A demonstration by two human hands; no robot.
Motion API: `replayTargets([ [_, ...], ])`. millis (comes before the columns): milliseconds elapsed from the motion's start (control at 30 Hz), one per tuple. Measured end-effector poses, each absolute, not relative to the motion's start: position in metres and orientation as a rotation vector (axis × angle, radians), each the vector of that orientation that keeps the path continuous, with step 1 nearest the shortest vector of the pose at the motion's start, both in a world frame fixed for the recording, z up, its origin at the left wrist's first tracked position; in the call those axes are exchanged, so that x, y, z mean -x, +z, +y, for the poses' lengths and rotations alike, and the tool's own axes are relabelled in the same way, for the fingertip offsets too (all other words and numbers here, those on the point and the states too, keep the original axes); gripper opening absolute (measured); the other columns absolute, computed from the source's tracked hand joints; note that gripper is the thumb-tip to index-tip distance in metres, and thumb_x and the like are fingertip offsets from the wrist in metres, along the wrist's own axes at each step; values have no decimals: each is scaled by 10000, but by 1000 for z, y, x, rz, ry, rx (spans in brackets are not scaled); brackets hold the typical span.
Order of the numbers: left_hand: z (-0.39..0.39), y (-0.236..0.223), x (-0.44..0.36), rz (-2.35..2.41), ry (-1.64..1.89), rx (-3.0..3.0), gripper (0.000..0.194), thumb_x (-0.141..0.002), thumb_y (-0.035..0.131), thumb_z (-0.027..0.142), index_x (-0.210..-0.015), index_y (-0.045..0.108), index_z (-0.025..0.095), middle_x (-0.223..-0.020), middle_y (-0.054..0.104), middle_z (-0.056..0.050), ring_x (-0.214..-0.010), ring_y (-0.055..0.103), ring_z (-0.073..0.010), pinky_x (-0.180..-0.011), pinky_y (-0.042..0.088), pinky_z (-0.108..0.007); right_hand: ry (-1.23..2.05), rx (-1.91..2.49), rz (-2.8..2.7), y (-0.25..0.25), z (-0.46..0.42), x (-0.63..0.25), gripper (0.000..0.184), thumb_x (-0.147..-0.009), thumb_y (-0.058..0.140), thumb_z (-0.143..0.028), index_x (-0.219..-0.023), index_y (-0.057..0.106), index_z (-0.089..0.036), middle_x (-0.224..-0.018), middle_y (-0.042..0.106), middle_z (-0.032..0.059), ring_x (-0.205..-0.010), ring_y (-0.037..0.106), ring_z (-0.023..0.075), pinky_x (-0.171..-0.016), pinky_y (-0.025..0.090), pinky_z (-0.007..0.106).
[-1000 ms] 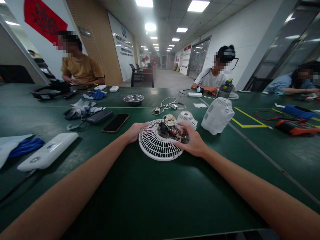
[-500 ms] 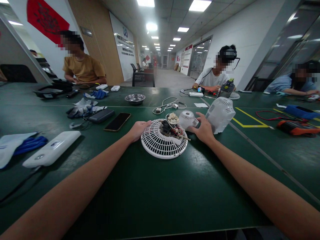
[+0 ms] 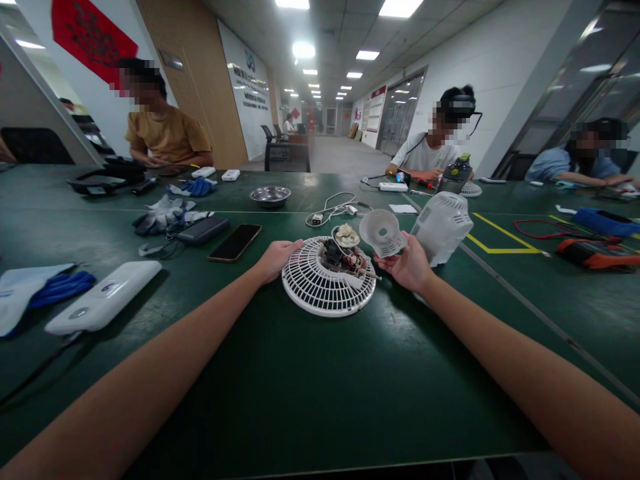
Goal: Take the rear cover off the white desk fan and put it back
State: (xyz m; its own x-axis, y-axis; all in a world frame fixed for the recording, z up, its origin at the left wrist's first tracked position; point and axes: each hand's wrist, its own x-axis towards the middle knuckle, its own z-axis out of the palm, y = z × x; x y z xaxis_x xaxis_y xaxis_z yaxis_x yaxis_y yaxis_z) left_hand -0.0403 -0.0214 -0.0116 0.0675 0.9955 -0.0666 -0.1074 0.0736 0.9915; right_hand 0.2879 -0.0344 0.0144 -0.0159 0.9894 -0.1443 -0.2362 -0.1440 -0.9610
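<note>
A round white fan grille [image 3: 315, 293] lies on the green table with a fan motor [image 3: 337, 257] and wires uncovered on top of it. My left hand [image 3: 277, 260] is closed on the grille's left rim, thumb on top. Just right of the motor, my right hand [image 3: 411, 265] grips a white plastic motor cover [image 3: 383, 233], raised off the table and tilted so its hollow inside faces me. Behind that hand stands a larger translucent white plastic housing [image 3: 443, 227].
Behind the grille are a coiled white cable [image 3: 333, 210] and a metal bowl [image 3: 270, 195]. To the left lie a phone [image 3: 235, 242], a dark power bank [image 3: 203, 231], gloves [image 3: 165, 217] and a white device [image 3: 103, 297]. An orange multimeter [image 3: 597, 253] lies right. Several people sit across the table.
My right hand has left the motor, taken hold of the motor cover, lifted it and turned its hollow side toward me. My left hand stays on the grille.
</note>
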Motion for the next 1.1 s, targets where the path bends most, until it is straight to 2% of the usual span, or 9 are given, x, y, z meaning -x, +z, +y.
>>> replayTargets([
  [67,-22,-11,40,1111,1160,-1108,268,-813,770,375,-792,706,116,-738,729,-79,-639,670,-167,-609,508,-291,1491,1080,-962,18,-43,-282,533,-835,416,-700,-1092,562,-256,-880,710,74,-768,691,270,-731,557,455],
  [367,-25,-7,39,1128,1162,-1119,255,-824,760,363,-776,703,120,-732,724,-78,-629,659,-161,-589,500,-282,1349,1007,-1157,19,-58,-268,572,-844,397,-753,-1095,606,-283,-968,723,80,-891,676,293,-816,543,489],
  [467,-25,-8,40,1128,1161,-1117,268,-808,773,378,-772,702,122,-725,721,-76,-629,662,-167,-587,500,-285,1284,988,-1194,21,-62,-262,542,-864,446,-711,-1200,550,-299,-1071,707,63,-942,670,285,-848,545,500],
  [533,-24,-9,40,1123,1161,-1114,279,-794,784,389,-776,702,123,-715,718,-75,-629,666,-172,-589,501,-289,1173,947,-1261,22,-67,-257,568,-869,519,-652,-1336,440,-338,-1163,674,41,-995,661,275,-887,542,504],
  [667,-23,-11,42,1123,1165,-1130,289,-794,783,398,-789,706,120,-729,724,-77,-632,667,-170,-592,500,-288,902,895,-1527,27,-82,-250,799,-823,694,-520,-1481,260,-388,-1181,648,39,-1043,637,279,-976,512,526],
  [767,-22,-10,42,1114,1147,-1131,275,-808,770,386,-816,717,116,-782,741,-92,-681,683,-178,-635,520,-299,651,940,-1779,31,-91,-247,897,-773,772,-467,-1509,268,-377,-1235,624,64,-1078,611,307,-1018,482,569],
  [867,-23,-9,41,1113,1161,-1119,242,-827,754,358,-808,718,120,-786,743,-94,-696,691,-179,-670,530,-309,459,953,-1943,32,-92,-247,860,-775,771,-428,-1505,320,-378,-1419,527,69,-1198,554,343,-1054,445,610],
  [1000,-24,-9,39,1133,1176,-1129,234,-838,742,351,-779,713,127,-738,726,-87,-664,680,-175,-648,521,-307,418,955,-2016,30,-88,-248,837,-795,739,-412,-1515,312,-406,-1539,417,45,-1260,513,356,-1045,451,631],
  [1100,-23,-9,39,1146,1198,-1175,208,-821,748,333,-868,731,132,-856,747,-109,-752,697,-203,-710,542,-337,413,969,-2032,30,-87,-249,866,-789,742,-410,-1527,289,-409,-1546,409,49,-1290,488,370,-1030,462,638],
])
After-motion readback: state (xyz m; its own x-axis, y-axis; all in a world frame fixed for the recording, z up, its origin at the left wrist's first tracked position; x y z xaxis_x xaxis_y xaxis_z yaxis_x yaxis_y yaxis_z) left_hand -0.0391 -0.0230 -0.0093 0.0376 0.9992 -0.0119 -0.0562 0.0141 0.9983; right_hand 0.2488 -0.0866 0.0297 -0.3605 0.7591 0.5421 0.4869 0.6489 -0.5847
